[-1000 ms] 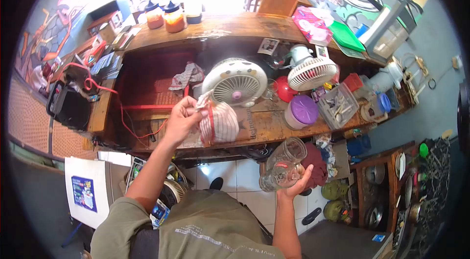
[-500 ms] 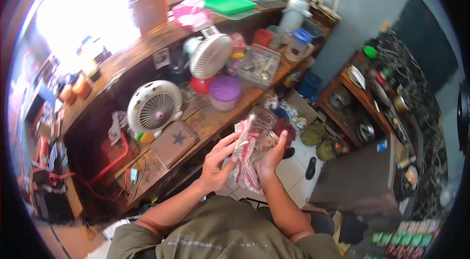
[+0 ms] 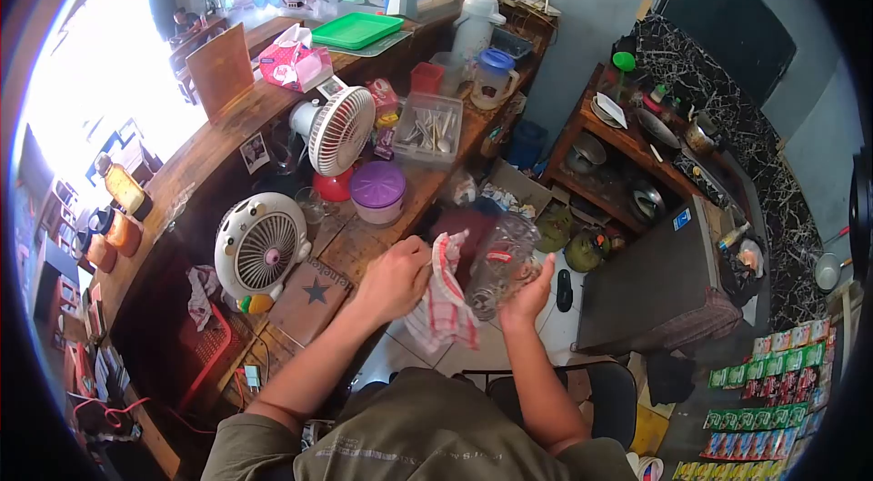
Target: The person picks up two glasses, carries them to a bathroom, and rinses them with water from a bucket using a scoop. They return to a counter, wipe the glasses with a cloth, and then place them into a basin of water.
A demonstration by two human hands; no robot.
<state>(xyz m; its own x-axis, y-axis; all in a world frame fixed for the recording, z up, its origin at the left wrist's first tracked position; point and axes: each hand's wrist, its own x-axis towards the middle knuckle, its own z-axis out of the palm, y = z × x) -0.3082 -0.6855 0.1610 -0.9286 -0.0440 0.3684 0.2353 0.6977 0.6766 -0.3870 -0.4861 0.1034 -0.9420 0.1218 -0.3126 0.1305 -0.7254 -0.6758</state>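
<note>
The right hand (image 3: 530, 295) held a clear glass mug (image 3: 501, 265). The fingers were curled around the bottom of the mug, and the mug was tipped on its side, with its open mouth turned toward the other hand. The left hand (image 3: 396, 276) was closed around a white cloth with red stripes (image 3: 443, 304). The top of the cloth was bunched in that hand and touched the mug. The rest of the cloth hung down loose below the mug. Both hands were in the air above the floor, just in front of the long wooden counter (image 3: 359, 245).

On the counter, close to the left hand, lay a brown box with a star (image 3: 309, 296). Beside the box stood a round white fan (image 3: 259, 251), facing up. Farther along the counter from that fan sat a tub with a purple lid (image 3: 377, 191). Behind the tub stood a second white fan (image 3: 335, 129) on a red foot. Past that fan sat a clear plastic bin (image 3: 428, 128) with spoons and forks in it. On the high shelf of the counter lay a green tray (image 3: 356, 29) and a pink packet (image 3: 293, 65). At the far end of the counter stood a jug with a blue lid (image 3: 494, 76).
</note>
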